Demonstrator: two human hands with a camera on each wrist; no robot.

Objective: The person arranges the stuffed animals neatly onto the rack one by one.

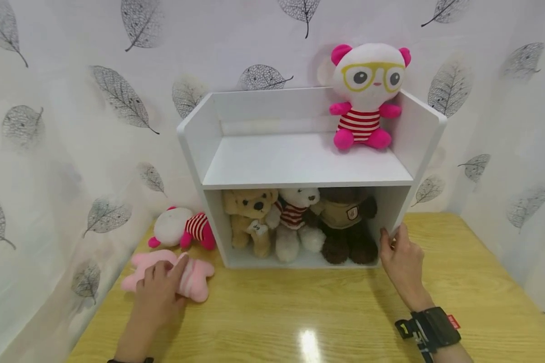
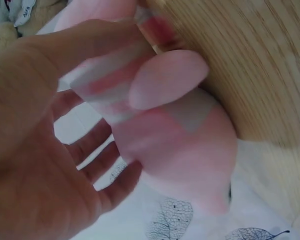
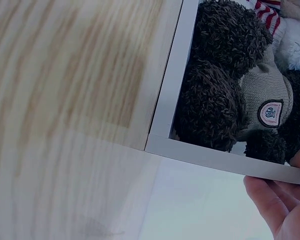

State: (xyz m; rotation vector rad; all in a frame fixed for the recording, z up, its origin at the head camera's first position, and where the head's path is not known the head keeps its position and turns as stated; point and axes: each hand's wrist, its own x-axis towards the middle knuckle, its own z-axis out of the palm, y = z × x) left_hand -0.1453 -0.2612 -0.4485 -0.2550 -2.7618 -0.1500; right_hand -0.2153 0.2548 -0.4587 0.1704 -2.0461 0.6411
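Note:
A pink plush toy (image 1: 196, 282) with pale stripes lies on the table at the left. My left hand (image 1: 156, 292) grips it from above, thumb on one side and fingers on the other; in the left wrist view the toy's round pink part (image 2: 190, 145) shows beyond the fingers. At the right, my right hand (image 1: 403, 259) pinches the front edge of the side panel of a white two-level shelf (image 1: 300, 160). In the right wrist view, the thumb is inside the panel edge (image 3: 225, 162) and the fingers are outside.
A pink-and-white panda plush (image 1: 368, 91) with yellow glasses sits on the upper level. Below sit a tan bear (image 1: 250, 222), a white bear (image 1: 295, 227) and a dark brown bear (image 1: 342, 227). Another striped plush (image 1: 172, 227) lies left of the shelf, near the leaf-patterned wall.

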